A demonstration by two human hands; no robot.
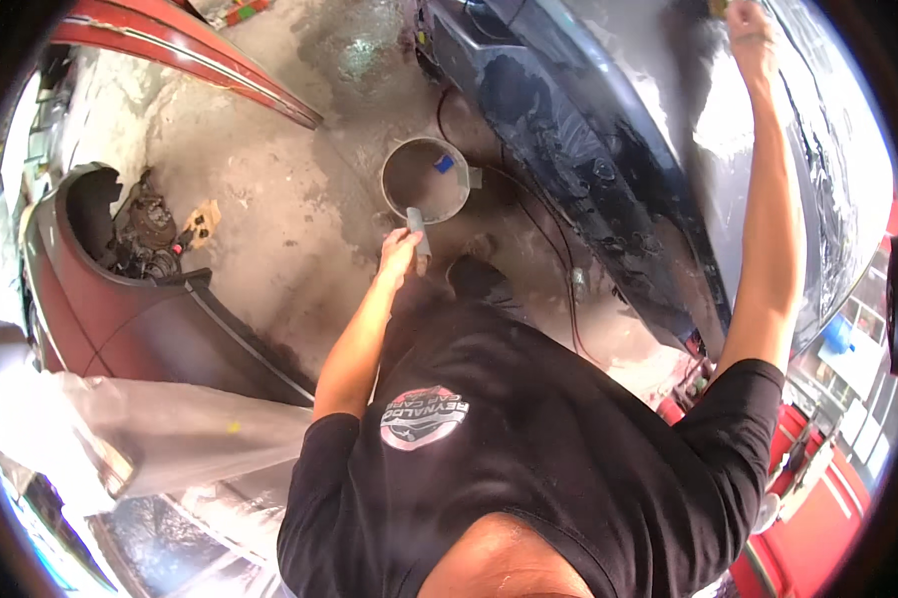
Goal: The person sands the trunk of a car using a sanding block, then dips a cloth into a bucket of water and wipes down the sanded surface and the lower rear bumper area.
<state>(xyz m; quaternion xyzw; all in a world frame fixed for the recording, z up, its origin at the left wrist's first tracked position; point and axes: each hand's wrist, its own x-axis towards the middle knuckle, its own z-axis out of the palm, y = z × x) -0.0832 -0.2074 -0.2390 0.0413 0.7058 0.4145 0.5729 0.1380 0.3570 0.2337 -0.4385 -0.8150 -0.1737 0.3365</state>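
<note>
My left hand [397, 255] is closed around a flat grey strip [416, 221], whose upper end reaches the near rim of a round bucket [385, 192]. Murky liquid fills the bucket, and a small blue piece [444, 162] shows inside it. My right arm stretches far forward over a grey and dark car body [738, 214]. At the top edge, my right hand [753, 38] lies against the car's surface with curled fingers. A small yellowish thing [718, 8] shows beside those fingers, partly cut off by the picture's edge.
A dark car bumper [568, 149] runs along the right. Hoses [538, 211] cross the floor beside it. On the left stand a dark reddish fender [135, 324] and a red panel [205, 62]. Clear plastic sheeting [205, 429] covers something at lower left. A red cabinet [817, 508] is behind right.
</note>
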